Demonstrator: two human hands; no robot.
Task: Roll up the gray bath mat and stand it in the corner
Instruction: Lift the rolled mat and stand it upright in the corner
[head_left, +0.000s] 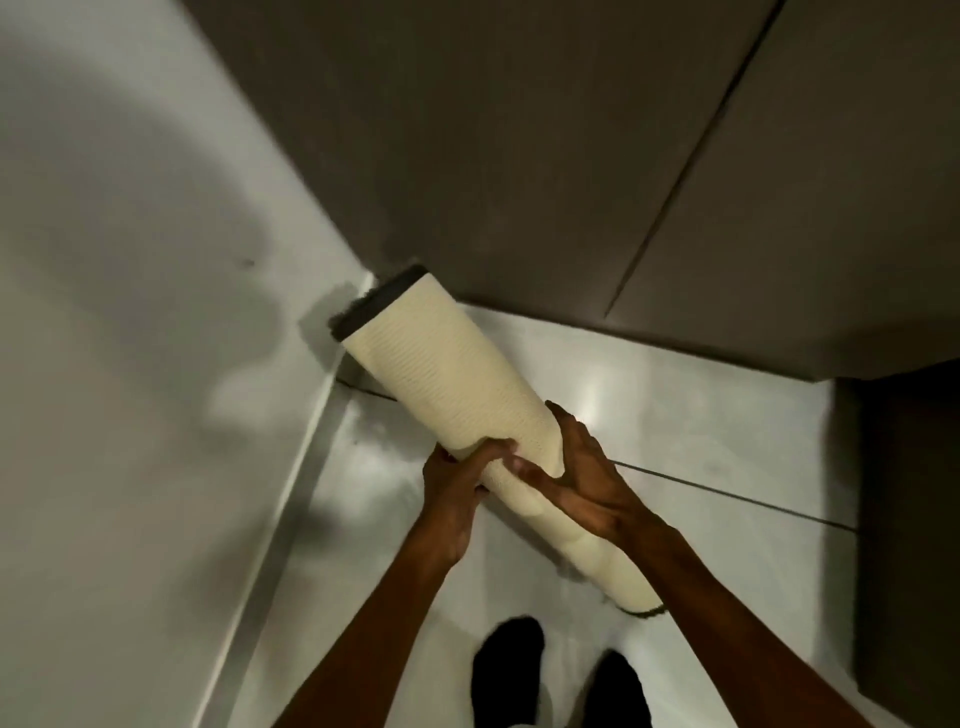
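Observation:
The bath mat (447, 374) is rolled into a tight tube, its cream backing outward and its gray pile showing as a dark rim at the far end. It lies tilted, the far end near the corner (363, 291) where the pale wall meets the dark wall, the near end low by my feet. My left hand (462, 483) grips the roll from the left side. My right hand (576, 467) is pressed on it from the right, fingers spread along the backing. I cannot tell whether the far end touches the floor.
A pale glossy wall (130, 312) runs along the left with a metal skirting strip (291, 493). Dark wall panels (571, 156) fill the back. A dark cabinet (909, 545) stands at the right. My two dark-socked feet (561, 675) stand on the glossy tiled floor (701, 415).

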